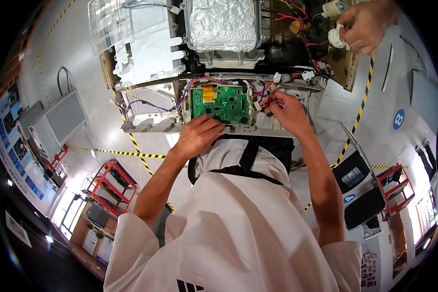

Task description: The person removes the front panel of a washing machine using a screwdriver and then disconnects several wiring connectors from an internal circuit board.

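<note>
A green circuit board (231, 104) with an orange ribbon piece (208, 93) on it sits in a long pale plastic panel (153, 128) in front of me. My left hand (199, 135) has its fingers bent together over the board's lower left edge; the fingertips are partly hidden. Just beyond the board's right side, my right hand (288, 113) pinches thin red and dark wires (266, 100) beside a small white connector (257, 105). Blue and red wires (173, 108) run along the panel to the left of the board.
Behind the panel stands an opened appliance with a foil-covered box (221, 24), a white plastic housing (148, 56) and loose red wires (301, 24). At upper right another person's hand (370, 24) holds a round white part (336, 36). A black folding chair (360, 194) stands at right.
</note>
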A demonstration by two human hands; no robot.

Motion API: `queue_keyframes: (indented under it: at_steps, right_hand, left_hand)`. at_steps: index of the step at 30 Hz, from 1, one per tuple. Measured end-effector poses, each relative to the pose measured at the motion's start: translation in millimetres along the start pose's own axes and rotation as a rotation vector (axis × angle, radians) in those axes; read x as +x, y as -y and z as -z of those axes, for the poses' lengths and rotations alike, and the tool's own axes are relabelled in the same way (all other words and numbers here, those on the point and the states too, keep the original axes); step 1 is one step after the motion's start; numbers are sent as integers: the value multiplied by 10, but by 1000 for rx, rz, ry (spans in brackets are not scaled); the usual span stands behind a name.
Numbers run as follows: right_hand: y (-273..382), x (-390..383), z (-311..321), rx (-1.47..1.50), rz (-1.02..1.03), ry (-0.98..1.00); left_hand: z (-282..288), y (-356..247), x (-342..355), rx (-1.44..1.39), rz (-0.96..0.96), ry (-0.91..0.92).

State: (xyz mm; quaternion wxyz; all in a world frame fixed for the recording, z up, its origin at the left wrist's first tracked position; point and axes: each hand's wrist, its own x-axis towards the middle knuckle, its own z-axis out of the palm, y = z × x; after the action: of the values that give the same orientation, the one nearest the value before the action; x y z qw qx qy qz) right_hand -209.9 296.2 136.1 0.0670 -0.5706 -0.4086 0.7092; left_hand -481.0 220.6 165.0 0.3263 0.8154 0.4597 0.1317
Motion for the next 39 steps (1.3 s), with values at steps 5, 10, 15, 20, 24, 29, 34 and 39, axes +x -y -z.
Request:
queue_keyframes:
  at_steps: [5, 10, 15, 20, 24, 29, 34, 39]
  right_hand:
    - [20, 3, 2, -9, 8, 12]
    - [4, 6, -19, 6, 26, -38]
    - [20, 6, -1, -28, -5, -2]
    - [1, 7, 2, -20, -12, 3]
    - [25, 1, 1, -15, -7, 5]
    - [33, -6, -22, 24, 25, -47]
    - [-7, 2, 3, 20, -11, -5]
    - [-8, -12, 4, 32, -3, 12]
  left_hand:
    - [3, -3, -2, -4, 1, -2]
    - [5, -10, 9, -5, -4, -4]
    - [5, -4, 7, -13, -7, -6]
    - [7, -6, 10, -13, -2, 2]
    - [4, -5, 0, -12, 0, 0]
    - [-15, 4, -14, -12, -1, 2]
    - [0, -11, -5, -15, 3, 2]
    - [-19, 0, -10, -15, -5, -9]
